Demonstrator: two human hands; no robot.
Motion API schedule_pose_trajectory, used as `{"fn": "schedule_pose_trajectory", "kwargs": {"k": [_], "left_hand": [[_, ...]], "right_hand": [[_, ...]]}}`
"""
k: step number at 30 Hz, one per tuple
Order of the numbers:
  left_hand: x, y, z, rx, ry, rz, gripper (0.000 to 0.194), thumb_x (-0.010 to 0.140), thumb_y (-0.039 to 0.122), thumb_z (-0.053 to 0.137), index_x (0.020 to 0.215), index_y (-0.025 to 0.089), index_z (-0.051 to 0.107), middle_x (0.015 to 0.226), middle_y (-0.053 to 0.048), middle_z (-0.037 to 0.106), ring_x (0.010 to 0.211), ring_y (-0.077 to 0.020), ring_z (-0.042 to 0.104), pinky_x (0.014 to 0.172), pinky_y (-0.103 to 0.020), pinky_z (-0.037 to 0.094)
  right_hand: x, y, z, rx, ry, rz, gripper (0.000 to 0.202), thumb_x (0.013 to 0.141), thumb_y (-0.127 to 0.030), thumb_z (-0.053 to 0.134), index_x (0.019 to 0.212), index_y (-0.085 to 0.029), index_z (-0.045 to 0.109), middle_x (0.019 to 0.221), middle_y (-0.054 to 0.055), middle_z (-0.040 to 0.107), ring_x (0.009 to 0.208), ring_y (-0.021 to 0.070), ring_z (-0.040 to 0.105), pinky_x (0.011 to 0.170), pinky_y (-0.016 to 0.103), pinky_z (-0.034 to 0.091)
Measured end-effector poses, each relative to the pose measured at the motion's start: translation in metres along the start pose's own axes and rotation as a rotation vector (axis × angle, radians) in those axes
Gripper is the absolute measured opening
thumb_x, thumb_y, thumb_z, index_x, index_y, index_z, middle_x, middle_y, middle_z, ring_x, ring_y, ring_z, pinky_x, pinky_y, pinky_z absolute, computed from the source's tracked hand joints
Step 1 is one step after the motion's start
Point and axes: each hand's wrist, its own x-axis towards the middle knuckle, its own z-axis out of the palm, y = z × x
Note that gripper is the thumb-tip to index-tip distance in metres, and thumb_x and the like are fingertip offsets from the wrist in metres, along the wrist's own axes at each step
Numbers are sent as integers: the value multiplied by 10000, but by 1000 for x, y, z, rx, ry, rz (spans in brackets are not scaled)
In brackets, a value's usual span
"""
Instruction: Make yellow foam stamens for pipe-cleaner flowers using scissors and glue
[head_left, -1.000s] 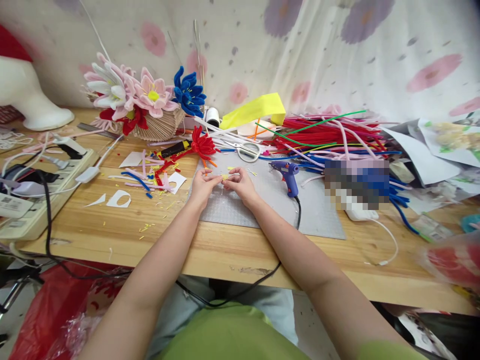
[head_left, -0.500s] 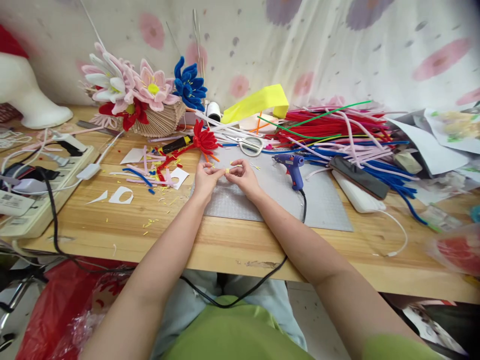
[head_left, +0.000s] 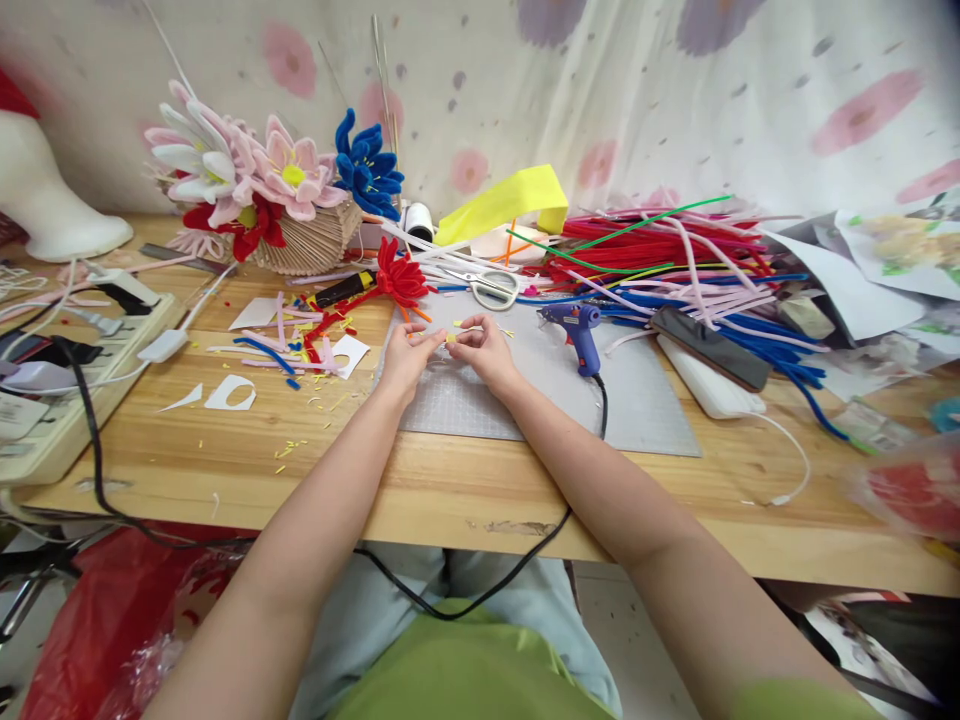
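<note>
My left hand [head_left: 406,355] and my right hand [head_left: 484,352] meet over the grey cutting mat [head_left: 465,415]. Between their fingertips is a small yellow piece [head_left: 451,338], too small to make out fully. Both hands are closed in a pinch on it. Just beyond my left hand lies a red pipe-cleaner flower [head_left: 401,278] with orange tips at its lower side. Scissors [head_left: 495,290] with pale handles rest behind my right hand. A blue-purple glue gun [head_left: 581,335] lies on the mat to the right, its black cord running down off the table edge.
Bundles of pipe cleaners [head_left: 660,245] fill the back right, near a phone [head_left: 709,347] on a white power bank [head_left: 701,385]. Fuzzy flowers [head_left: 292,175] stand at the back left. Scraps and a cut paper piece [head_left: 230,393] lie left; a power strip [head_left: 112,385] sits further left.
The whole view has shifted slightly, so things appear a little further left. My fingers have moved slightly around the yellow piece, and more of it shows.
</note>
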Motion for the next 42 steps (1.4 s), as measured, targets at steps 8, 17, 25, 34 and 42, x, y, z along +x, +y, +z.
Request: {"fn": "schedule_pose_trajectory", "kwargs": {"k": [8,17,25,34,42], "left_hand": [[3,0,3,-65,33,8,584,436,143,813,843,209,400,651,35,643,630,-134,621,732,-298,446],[4,1,5,-107,19,-35,564,459,101,800,839,198,394,641,35,652,641,-117,620,775,-296,447],[7,0,7,-113,16,-47,570,459,111,808,851,194,402,660,26,631,652,-118,615,747,-275,435],[4,2,4,-27,-103,57,555,485,172,791,912,193,437,706,-2,666,704,-151,652,766,-302,453],[2,2,6,-40,-10,47,538,501,120,772,873,204,393,672,14,661,697,-150,659,829,-334,456]], "right_hand": [[1,3,-1,-2,-77,3,470,550,-297,707,879,-234,377,630,-88,584,571,95,540,618,259,433],[3,4,-1,-56,-30,-66,440,575,-298,696,891,-231,397,705,-56,611,627,104,557,669,277,443],[4,5,-2,-46,-2,-54,432,581,-325,711,873,-234,406,685,-62,625,615,102,566,663,277,451],[1,-1,-5,-3,-26,2,457,553,-290,721,868,-234,395,654,-78,625,589,100,571,643,271,451],[4,3,-3,-28,-36,-21,452,552,-275,703,877,-237,392,691,-68,647,603,107,581,656,283,458]]}}
